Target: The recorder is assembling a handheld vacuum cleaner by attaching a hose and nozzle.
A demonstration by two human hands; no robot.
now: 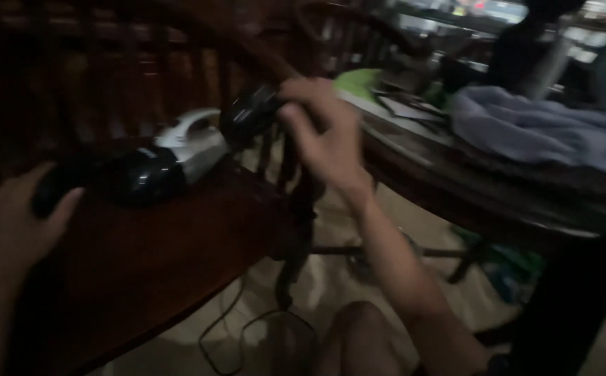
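A small handheld vacuum cleaner (178, 157), black at the nose and white and grey at the handle, lies on the seat of a dark wooden chair (178, 257). My left hand (11, 223) rests at the vacuum's black front end, fingers curled on it. My right hand (324, 136) is raised at the chair's back edge, fingers closed around a black part (247, 115) at the vacuum's rear. The picture is dim and blurred, so the black part's exact shape is unclear.
A dark round wooden table (470, 188) stands to the right with a bluish cloth (539, 129), a green item (355, 82) and papers on it. A black cord (240, 327) trails over the pale floor. My bare knee (362, 338) shows at the bottom.
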